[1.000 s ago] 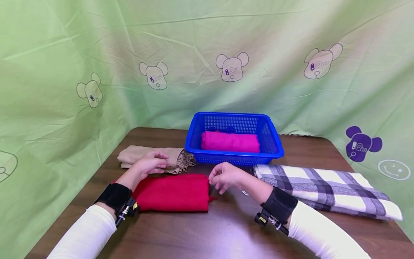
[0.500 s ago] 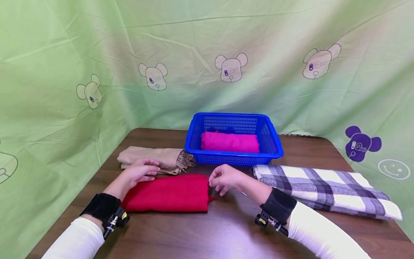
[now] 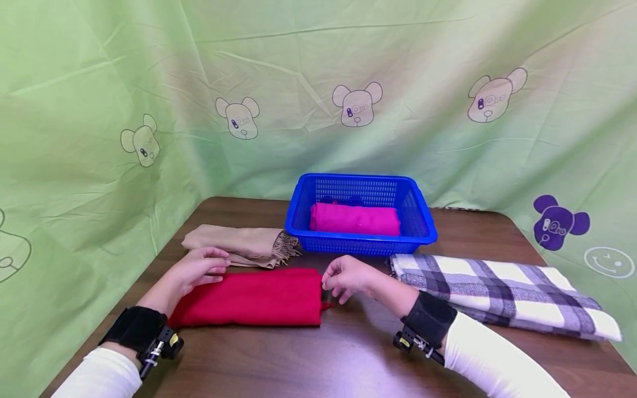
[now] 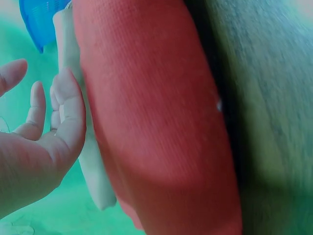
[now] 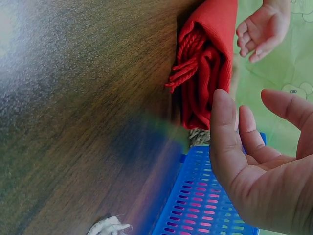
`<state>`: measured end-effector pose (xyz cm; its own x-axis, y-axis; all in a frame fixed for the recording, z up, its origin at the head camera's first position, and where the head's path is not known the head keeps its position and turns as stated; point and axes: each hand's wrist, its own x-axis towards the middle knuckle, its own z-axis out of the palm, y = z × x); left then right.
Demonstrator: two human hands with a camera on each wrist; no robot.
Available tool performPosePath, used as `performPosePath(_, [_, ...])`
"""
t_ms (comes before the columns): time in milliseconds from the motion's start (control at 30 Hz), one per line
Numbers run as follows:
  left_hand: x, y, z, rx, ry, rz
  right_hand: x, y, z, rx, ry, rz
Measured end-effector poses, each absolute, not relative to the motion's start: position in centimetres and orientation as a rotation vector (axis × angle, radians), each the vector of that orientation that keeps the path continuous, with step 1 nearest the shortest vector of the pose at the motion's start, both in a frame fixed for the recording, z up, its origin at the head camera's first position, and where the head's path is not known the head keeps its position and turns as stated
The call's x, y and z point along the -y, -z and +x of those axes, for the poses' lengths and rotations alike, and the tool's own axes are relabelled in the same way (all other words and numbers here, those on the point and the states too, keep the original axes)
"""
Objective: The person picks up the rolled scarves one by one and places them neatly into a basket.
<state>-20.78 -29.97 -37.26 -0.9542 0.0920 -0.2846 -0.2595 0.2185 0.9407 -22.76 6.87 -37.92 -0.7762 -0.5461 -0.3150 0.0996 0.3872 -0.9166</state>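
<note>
A folded red scarf (image 3: 264,298) lies on the table, its layered end and twisted fringe (image 5: 186,68) showing in the right wrist view. My left hand (image 3: 191,271) hovers at the scarf's far left side, fingers loosely bent and holding nothing. At the other end is my right hand (image 3: 348,276), its relaxed fingertips close beside the scarf's right edge, with nothing between thumb and fingers. Behind the red scarf lies a folded beige scarf (image 3: 239,241) with fringe at its right end.
A blue basket (image 3: 293,213) stands at the back centre, with a folded pink cloth (image 3: 355,219) inside. On the right lies a folded black-and-white plaid scarf (image 3: 507,293). A green printed curtain (image 3: 288,155) hangs behind the wooden table (image 3: 278,365).
My left hand has moved left and slightly toward me, from near the beige scarf to the red scarf's left part. The right hand has stayed almost still.
</note>
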Motion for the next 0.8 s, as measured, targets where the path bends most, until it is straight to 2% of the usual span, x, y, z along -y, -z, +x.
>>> performPosePath(800, [37.3, 36.8, -18.3, -2.261, -1.666, -0.15, -7.4, 39.0, -22.8, -2.045, 1.5, -0.246])
